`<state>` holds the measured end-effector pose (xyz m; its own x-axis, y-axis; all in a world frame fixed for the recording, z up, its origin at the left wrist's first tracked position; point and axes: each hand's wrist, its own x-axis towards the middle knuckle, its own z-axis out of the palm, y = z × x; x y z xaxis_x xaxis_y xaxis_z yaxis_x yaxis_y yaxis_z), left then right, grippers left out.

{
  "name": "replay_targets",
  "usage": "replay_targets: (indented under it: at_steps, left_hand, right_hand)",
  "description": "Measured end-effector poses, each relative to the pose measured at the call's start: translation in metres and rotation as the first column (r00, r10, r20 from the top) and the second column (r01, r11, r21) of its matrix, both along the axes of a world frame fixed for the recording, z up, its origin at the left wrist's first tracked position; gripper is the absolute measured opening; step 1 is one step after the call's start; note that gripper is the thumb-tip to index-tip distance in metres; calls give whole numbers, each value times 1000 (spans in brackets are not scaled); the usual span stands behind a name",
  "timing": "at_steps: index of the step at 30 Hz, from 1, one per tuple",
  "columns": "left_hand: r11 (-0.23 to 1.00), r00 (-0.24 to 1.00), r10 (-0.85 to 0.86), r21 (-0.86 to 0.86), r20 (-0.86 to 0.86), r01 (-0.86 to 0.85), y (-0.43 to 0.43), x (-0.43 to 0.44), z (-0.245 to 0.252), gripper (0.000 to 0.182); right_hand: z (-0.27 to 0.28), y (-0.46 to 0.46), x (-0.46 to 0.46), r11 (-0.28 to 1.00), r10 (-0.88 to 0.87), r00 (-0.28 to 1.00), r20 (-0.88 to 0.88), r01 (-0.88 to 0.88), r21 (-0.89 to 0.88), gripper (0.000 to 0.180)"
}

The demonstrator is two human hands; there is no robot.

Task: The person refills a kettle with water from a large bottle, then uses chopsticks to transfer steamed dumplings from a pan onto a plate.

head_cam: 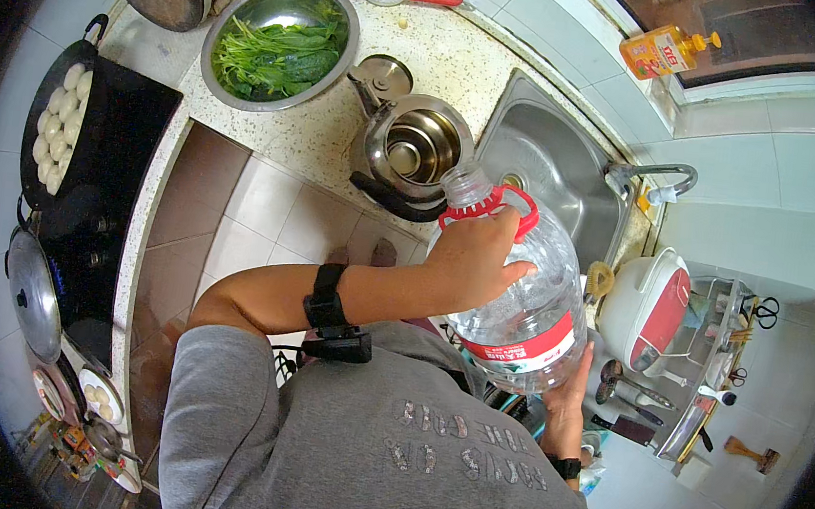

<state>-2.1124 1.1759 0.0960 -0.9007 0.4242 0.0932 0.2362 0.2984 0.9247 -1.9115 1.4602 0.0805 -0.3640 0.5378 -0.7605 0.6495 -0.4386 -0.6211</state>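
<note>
My left hand (477, 257) grips the red plastic carry handle at the neck of a large clear plastic water bottle (540, 289). My right hand (573, 384) supports the bottle near its base. The bottle is tilted, its uncapped mouth pointing at a stainless-steel kettle (370, 149) on the speckled counter. The kettle is open at the top, and its black handle is folded to the near side. Whether water is flowing is hard to tell. A round metal lid (386, 76) lies by the kettle's spout.
A metal bowl of leafy greens (279, 54) stands left of the kettle, a steel sink (572, 152) right. On the stove (114, 130), a wok holds several white balls; a lidded pan (35, 300) sits over a blue flame. A rice cooker (641, 306) and hanging knives (622, 428) are at right.
</note>
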Motion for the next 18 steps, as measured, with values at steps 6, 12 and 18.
replay_targets:
  at_steps: [6, 12, 18]
  left_hand:
    - [999, 1000, 6, 44, 31, -7, -2, -6, -1, 45]
    - [999, 997, -45, 33, 65, 43, -5, -11, 1, 42]
    - [997, 993, -61, 50, 102, 56, -4, -13, 0, 43]
  right_hand:
    - [3, 7, 1, 1000, 15, 1000, 8, -15, -4, 108]
    - [6, 14, 3, 1000, 25, 999, 22, -24, -20, 112]
    - [10, 16, 3, 1000, 25, 999, 42, -26, 15, 115]
